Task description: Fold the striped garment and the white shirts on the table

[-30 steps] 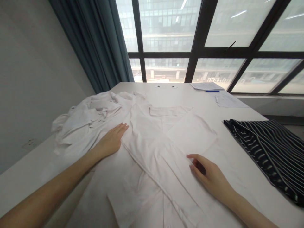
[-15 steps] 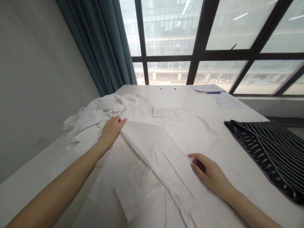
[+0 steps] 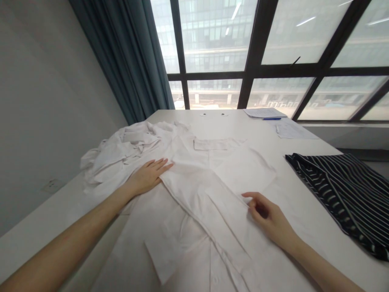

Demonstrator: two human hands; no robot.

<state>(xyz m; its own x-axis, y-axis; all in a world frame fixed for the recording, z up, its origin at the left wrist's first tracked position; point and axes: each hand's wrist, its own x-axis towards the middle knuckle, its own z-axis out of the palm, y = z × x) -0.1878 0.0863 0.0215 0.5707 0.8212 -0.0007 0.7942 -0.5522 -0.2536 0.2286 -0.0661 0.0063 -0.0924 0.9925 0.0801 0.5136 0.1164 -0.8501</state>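
A white shirt (image 3: 194, 194) lies spread over the white table, its collar band (image 3: 212, 144) toward the window. One long sleeve is folded diagonally across the body, with a cuff lying at the lower left. My left hand (image 3: 148, 176) rests flat on the shirt at the upper end of that sleeve, fingers stretched out. On the other side, my right hand (image 3: 267, 217) pinches the sleeve's right edge between thumb and fingertips, lifting it slightly.
A crumpled heap of white cloth (image 3: 121, 148) is at the left. Black striped fabric (image 3: 343, 194) lies along the right edge. Papers (image 3: 263, 112) and a blue pen (image 3: 271, 119) sit at the far right corner. A blue curtain (image 3: 133, 61) hangs beside the window.
My left hand has let go of its pinch on the fold and flattened onto the cloth, slightly nearer and to the right. The right hand keeps its pinch, almost unmoved.
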